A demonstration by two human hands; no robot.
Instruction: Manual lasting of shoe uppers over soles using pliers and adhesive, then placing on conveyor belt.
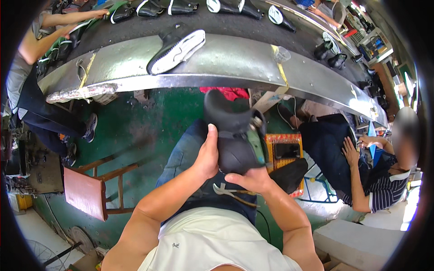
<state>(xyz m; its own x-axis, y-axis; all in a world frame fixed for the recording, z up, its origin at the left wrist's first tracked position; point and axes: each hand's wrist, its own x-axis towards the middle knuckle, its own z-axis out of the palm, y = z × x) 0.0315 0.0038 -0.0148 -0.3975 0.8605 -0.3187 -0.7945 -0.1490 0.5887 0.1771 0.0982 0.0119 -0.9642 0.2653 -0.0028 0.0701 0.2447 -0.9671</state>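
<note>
Over my lap I hold a black boot (pixel 224 116), a bit blurred, with a green shoe last (pixel 254 144) showing at its open side. The palm and thumb of my left hand (pixel 209 151) press on the boot's left side; the other fingers are hidden behind it. At its near end, my right hand (pixel 251 179) grips from below, thumb toward the left. A pair of pincers (pixel 221 189) lies across my lap just below my hands. Ahead, on the metal ledge of the bench (pixel 122 63), another black boot (pixel 169 47) rests on its side, its white sole turned up.
Several black shoes (pixel 183 7) line the dark belt beyond the ledge. A wooden stool (pixel 86 192) stands at left. At right are an orange patterned surface with a phone (pixel 286 150) and a seated co-worker (pixel 361 167). Another person (pixel 34 67) works at far left.
</note>
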